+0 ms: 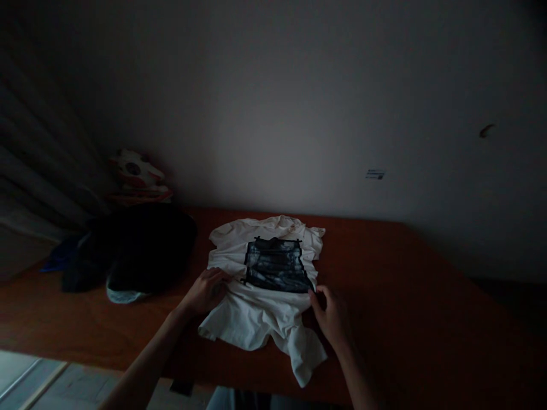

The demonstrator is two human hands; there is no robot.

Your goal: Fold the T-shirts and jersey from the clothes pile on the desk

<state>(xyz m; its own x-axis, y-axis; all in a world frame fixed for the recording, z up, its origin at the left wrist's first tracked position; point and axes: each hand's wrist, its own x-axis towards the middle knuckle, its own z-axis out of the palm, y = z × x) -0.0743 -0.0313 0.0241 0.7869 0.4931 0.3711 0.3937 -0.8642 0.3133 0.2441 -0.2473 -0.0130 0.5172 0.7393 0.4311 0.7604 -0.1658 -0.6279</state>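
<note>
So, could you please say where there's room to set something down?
The widest bare patch of table lies right of the white shirt and right hand; a smaller one lies between the dark heap and the table's near edge. The far left is crowded.

Table [397,296], right part: wide room, a hand can pass.
Dark pile [141,245]: blocks the left side.
Gap from pile to shirt [256,319]: narrow, left hand [208,290] at near end.
Wall [273,114]: closes the back.
</note>
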